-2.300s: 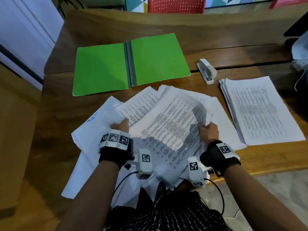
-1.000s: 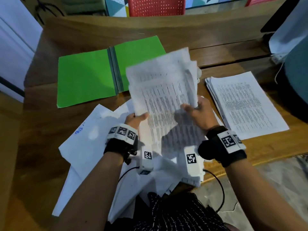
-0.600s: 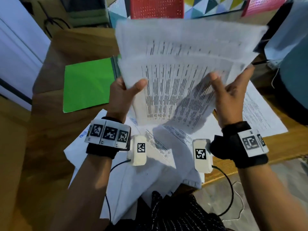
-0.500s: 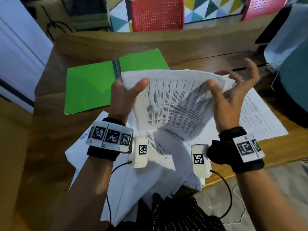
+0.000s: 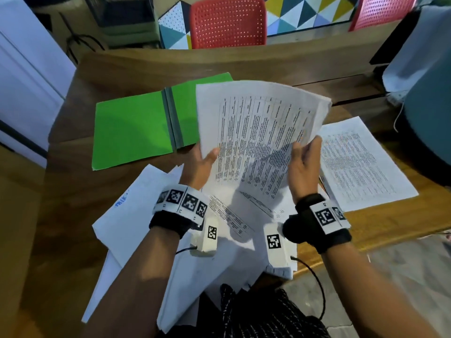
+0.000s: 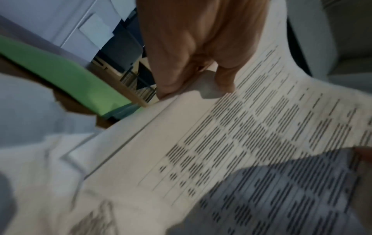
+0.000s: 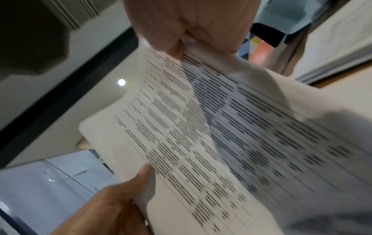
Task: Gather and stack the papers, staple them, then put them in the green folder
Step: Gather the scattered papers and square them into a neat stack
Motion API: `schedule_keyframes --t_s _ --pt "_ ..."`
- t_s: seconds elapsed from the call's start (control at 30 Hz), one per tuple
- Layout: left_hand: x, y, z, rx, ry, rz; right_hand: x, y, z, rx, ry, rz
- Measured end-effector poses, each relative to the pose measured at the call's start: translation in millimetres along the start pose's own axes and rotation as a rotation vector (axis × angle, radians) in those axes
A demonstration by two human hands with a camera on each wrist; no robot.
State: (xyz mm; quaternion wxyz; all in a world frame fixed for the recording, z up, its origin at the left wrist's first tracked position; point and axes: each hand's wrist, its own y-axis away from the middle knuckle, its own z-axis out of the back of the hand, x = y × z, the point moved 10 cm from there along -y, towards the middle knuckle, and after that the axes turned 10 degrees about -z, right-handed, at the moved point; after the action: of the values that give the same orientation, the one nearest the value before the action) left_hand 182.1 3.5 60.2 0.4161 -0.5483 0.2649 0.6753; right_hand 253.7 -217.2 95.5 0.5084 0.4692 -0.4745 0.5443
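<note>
A wooden desk point(image 5: 73, 196) fills the scene, with a red perforated chair point(image 5: 228, 21) and a wall panel of coloured triangles point(image 5: 305, 13) behind its raised back edge. On the desk's far left lies the green folder point(image 5: 131, 130), open flat with its grey spine up the middle; its right-hand leaf is partly hidden behind the lifted sheets. A loose spread of white papers point(image 5: 136, 225) sprawls over the near edge of the desk in front of the person, some sheets hanging past the edge, one bearing blue handwriting. To the right a neat stack of printed pages point(image 5: 361, 167) rests squarely on the wood, apart from the spread. Above the spread, a sheaf of printed sheets point(image 5: 256, 132) is held up off the desk between both hands, bowed and tilted away from the person, its top edge fanned so that several pages show. The left hand point(image 5: 199, 164) grips the sheaf's left edge, thumb on the printed face and fingers behind. The right hand point(image 5: 303, 164) pinches the right edge in the same manner, thumb in front; the right wrist view shows the paper caught between thumb and fingers. Both wrists wear black bands with white marker tags and small white camera units.
</note>
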Motion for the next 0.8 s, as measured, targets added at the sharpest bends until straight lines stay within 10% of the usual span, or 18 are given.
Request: schedule_keyframes --t_s 0.37,0.8 --pt "-4 -32 -47 -0.178 -0.027 0.112 -44 -60 43 -0.073 0.283 -0.150" --pt "22 -42 -272 0.309 -0.093 0.394 -84 -186 203 -0.218 0.807 -0.400"
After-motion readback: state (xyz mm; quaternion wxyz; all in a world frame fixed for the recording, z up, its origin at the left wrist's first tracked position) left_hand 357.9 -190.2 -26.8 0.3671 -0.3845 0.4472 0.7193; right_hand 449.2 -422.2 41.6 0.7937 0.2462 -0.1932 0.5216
